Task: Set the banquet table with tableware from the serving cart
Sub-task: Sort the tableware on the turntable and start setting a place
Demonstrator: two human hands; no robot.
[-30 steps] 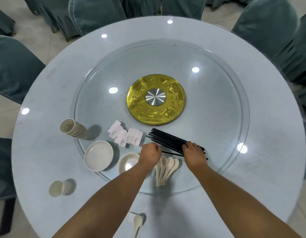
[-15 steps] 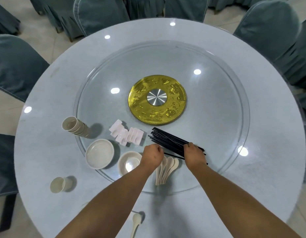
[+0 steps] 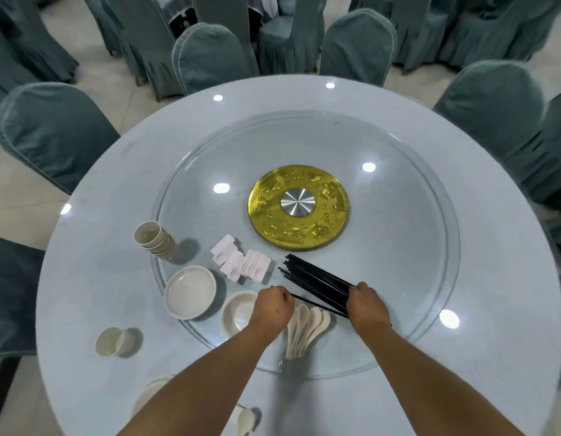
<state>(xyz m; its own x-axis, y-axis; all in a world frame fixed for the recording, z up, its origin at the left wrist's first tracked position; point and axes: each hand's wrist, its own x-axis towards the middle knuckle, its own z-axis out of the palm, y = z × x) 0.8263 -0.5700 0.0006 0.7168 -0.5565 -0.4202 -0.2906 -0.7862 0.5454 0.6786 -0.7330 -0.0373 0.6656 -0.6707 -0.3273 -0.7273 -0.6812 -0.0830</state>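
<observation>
A: What lies nearest the person?

B: A cream ceramic soup spoon point(image 3: 245, 420) at the bottom edge of the round pale-blue banquet table point(image 3: 90, 294), beside a white plate point(image 3: 147, 396) partly hidden by the left forearm. Further left, 1 beige cup point(image 3: 111, 341) lies tipped on its side.

A: And the hands?

B: Both reach onto the clear glass turntable point(image 3: 398, 341). The left hand point(image 3: 271, 309) has its fingers curled around 1 thin black chopstick point(image 3: 317, 305), drawn apart from the rest. The right hand point(image 3: 365, 305) grips the near end of the bundle of black chopsticks point(image 3: 313, 276), fingers wrapped over it.

A: What sits around them?

B: A fan of cream soup spoons point(image 3: 304, 332) between the wrists, a small white bowl point(image 3: 236, 313) just left of the left hand, then a white shallow dish point(image 3: 190, 292). Beyond those, a cluster of white ceramic chopstick rests point(image 3: 241, 262) and a tilted stack of beige cups point(image 3: 156, 243).

A: Farther out?

B: A gold disc with a silver hub point(image 3: 298, 206) at the turntable's centre, and teal-covered chairs point(image 3: 210, 55) around the table.
</observation>
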